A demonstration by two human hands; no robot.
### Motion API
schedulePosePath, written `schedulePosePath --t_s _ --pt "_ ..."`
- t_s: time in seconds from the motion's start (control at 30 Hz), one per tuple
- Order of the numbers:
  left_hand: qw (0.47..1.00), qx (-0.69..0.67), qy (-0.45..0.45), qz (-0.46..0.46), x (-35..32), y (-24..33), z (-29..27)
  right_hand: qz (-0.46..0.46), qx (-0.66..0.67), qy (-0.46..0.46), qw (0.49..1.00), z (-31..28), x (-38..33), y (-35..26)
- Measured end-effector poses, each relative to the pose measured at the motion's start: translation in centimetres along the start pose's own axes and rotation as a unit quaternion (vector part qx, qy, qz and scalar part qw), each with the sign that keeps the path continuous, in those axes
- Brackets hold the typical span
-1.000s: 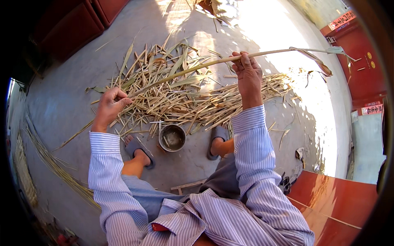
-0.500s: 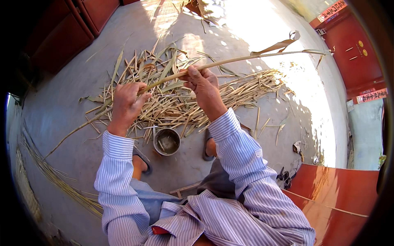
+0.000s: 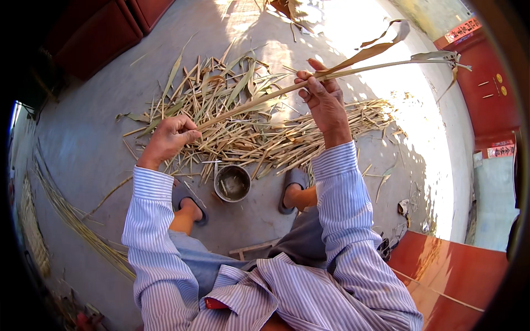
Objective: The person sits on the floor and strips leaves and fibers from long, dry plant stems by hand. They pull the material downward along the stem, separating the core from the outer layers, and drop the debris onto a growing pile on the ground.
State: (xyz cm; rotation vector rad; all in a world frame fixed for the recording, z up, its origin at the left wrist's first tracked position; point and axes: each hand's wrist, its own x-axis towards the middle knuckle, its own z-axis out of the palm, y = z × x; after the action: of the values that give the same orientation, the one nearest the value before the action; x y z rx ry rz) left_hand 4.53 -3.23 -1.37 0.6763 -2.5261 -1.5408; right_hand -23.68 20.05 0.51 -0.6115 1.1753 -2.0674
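Note:
A long pale reed stalk (image 3: 251,103) slants across in front of me, from low on the left up to the far right. My left hand (image 3: 170,138) is closed round its lower part, and its thin tail shows again behind my left wrist. Farther up, my right hand (image 3: 326,102) holds the stalk between thumb and fingers, right where a dry brown leaf (image 3: 367,52) branches off. That leaf curls upward beyond the fingers. At the stalk's far tip, a second withered leaf (image 3: 433,55) hangs on.
Cut stalk pieces and leaf strips lie in a heap (image 3: 232,129) on the concrete floor. Between my feet stands a metal bowl (image 3: 247,194) with liquid. Long thin stalks (image 3: 83,220) lie at left. A red board (image 3: 436,270) is at lower right, red doors (image 3: 488,77) beyond.
My right hand has slid up the stalk to the right, reaching the brown leaf's base. That leaf now stands away from the stalk. My left hand still grips the lower part.

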Motion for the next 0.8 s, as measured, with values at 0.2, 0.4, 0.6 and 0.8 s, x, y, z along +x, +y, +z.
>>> schedulePosePath --t_s 0.2,0.4,0.6,0.8 --pt "0.99 -0.113 -0.066 -0.059 -0.6 -0.8 -1.6 -0.062 -0.009 -0.039 0.997 -0.1 -0.5 -1.1" --pt "0.977 -0.155 -0.102 -0.108 -0.9 -0.3 -2.0 -0.069 -0.034 -0.056 0.995 -0.8 -0.5 -1.4" --pt "0.99 -0.137 -0.02 -0.042 -1.3 -1.4 -3.3 -0.013 -0.239 -0.057 0.969 -1.2 -1.3 -1.5" --pt "0.992 -0.106 0.07 0.008 -2.3 0.0 -4.7 -0.01 -0.42 0.127 0.899 -4.4 -0.2 1.9"
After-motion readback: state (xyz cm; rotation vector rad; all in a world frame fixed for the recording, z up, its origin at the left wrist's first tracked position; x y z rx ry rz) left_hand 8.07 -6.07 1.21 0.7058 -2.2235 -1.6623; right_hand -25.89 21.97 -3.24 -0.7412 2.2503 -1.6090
